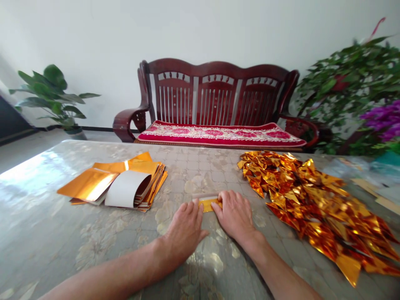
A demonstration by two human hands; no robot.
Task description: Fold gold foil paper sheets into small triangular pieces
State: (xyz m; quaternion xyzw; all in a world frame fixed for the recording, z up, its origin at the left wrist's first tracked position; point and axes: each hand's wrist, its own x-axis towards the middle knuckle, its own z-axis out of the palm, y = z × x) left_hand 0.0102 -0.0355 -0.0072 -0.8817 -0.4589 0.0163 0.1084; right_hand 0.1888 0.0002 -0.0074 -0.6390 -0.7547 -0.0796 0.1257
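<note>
A narrow folded strip of gold foil paper (206,206) lies on the table between my hands, its pale inner side showing along the far edge. My left hand (186,225) rests palm down at the strip's left end. Its fingers are stretched out flat, with the thumb apart on the tablecloth. At the right end, my right hand (235,211) has its fingers bent over the paper and its thumb against the near side. Both hands cover the strip's ends, so only the middle is visible.
To the left lies a stack of gold foil sheets (93,181), one curled over to its white back. A large heap of folded gold foil pieces (308,200) spreads across the right. Clear plastic wrapping (350,166) lies behind it. A wooden bench (215,93) stands beyond the table (125,246).
</note>
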